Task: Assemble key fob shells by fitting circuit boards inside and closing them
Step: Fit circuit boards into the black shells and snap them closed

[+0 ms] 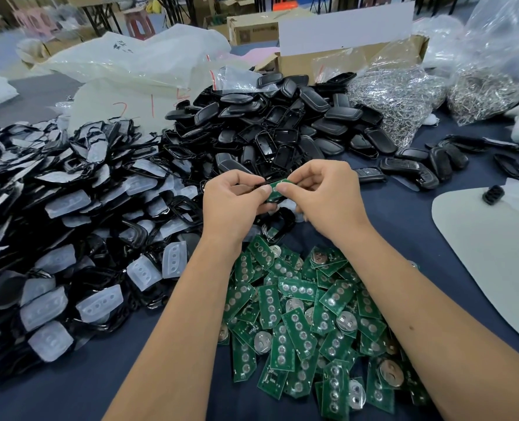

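Nearest us, below both wrists, lies the heap of green circuit boards (307,323), loose and overlapping on the dark blue tabletop (70,390), some with a round silver coin cell showing. We judge each board to be light, thin and stiff, likely to snap or scratch if bent, so we would take it by its long edges and keep our fingertips off the button contacts and the cell.

Above that heap our two hands meet. The left hand (232,205) has its fingers curled under a black key fob shell (272,200), thumb on top; the right hand (325,196) pinches one green circuit board (276,187) between thumb and forefinger, right over the shell and touching it. Whether the board is already seated we cannot tell, since our fingers cover most of it. The shell looks like smooth hard plastic, light and a little slippery; we would cradle it from beneath and press the board in flat with the thumbs, not at one corner.

Left of the left hand spreads a big pile of black frames with translucent rubber button pads (70,238); the pads look soft and floppy, easy to pull out of place. Beyond both hands rises the pile of black shell halves (270,123), rigid and glossy. Further right of the right hand sit a few closed key fobs (410,168), and past them clear bags of metal key rings (404,98). Farthest back stands a cardboard box (343,53).
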